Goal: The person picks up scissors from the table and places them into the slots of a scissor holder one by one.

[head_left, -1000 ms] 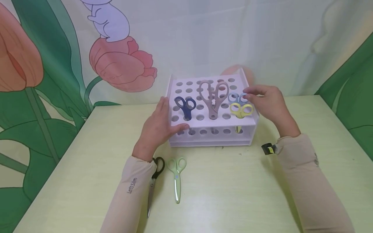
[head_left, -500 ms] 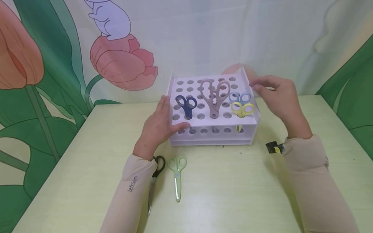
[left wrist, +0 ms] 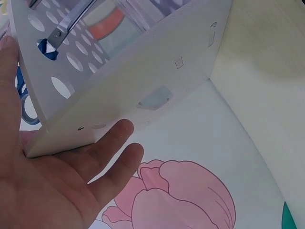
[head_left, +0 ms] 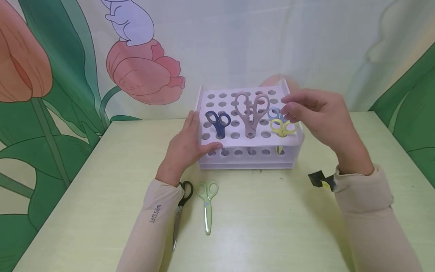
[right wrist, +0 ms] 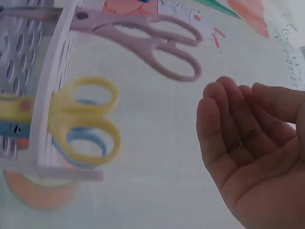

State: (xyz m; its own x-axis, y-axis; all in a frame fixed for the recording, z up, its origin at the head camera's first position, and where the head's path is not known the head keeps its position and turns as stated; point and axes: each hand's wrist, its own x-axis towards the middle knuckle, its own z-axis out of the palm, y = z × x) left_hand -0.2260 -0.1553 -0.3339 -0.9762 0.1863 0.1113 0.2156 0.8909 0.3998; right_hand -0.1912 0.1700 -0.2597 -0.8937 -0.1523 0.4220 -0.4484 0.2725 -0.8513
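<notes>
A white rack [head_left: 234,142] with rows of round holes stands on the table. My left hand [head_left: 185,145] rests against its left side, thumb along the front edge; the left wrist view shows the fingers nearly straight. Above the rack's right end is my right hand [head_left: 319,113]; the right wrist view shows its fingers loosely bent, holding nothing and apart from the scissors. Upright in the holes are navy scissors [head_left: 219,126], mauve scissors [head_left: 250,130], yellow scissors [right wrist: 71,112] and, just behind, blue scissors [head_left: 273,112], partly hidden by my right fingers in the head view.
Green scissors [head_left: 208,211] lie on the table [head_left: 258,226] in front of the rack. Beside them lie black-handled scissors [head_left: 178,219], partly under my left sleeve. A patterned curtain [head_left: 231,45] hangs behind the table.
My right hand let go of the blue scissors' handle, drew back to the right, then came back left over the rack's right end. The left hand stays on the rack.
</notes>
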